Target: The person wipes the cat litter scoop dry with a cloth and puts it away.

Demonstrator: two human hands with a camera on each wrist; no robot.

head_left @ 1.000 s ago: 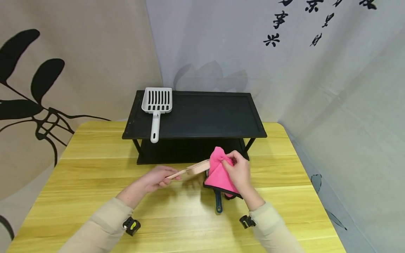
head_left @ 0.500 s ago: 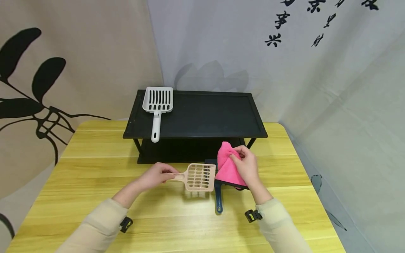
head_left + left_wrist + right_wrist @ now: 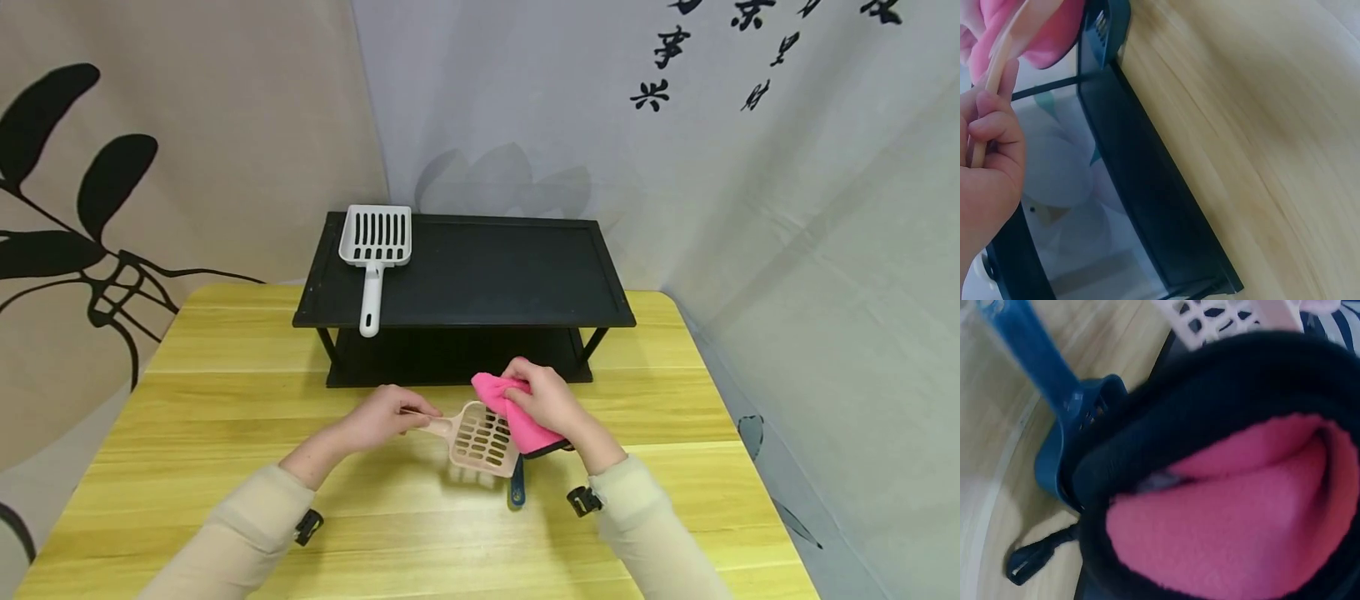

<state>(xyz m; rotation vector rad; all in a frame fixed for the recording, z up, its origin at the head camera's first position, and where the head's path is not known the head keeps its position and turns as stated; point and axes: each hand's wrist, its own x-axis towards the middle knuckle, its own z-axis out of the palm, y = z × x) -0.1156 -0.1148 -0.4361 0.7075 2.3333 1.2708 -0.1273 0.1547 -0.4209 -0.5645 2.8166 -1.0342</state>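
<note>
One yellow worktop (image 3: 225, 417) is carrying a two-tier black rack (image 3: 510, 275), with a white scoop (image 3: 374, 268) lying on its top tier. My right grip (image 3: 546, 400) is pinching a black-edged pink cloth (image 3: 527, 429), soft-looking and best taken by a fold. It is overlapping the beige scoop (image 3: 480, 442) that I am holding above the wood, my left grip (image 3: 382, 419) pinching its handle, likely the surest hold on something seeming light, stiff and smooth. A blue scoop (image 3: 517, 486) is showing, partly hidden.
</note>
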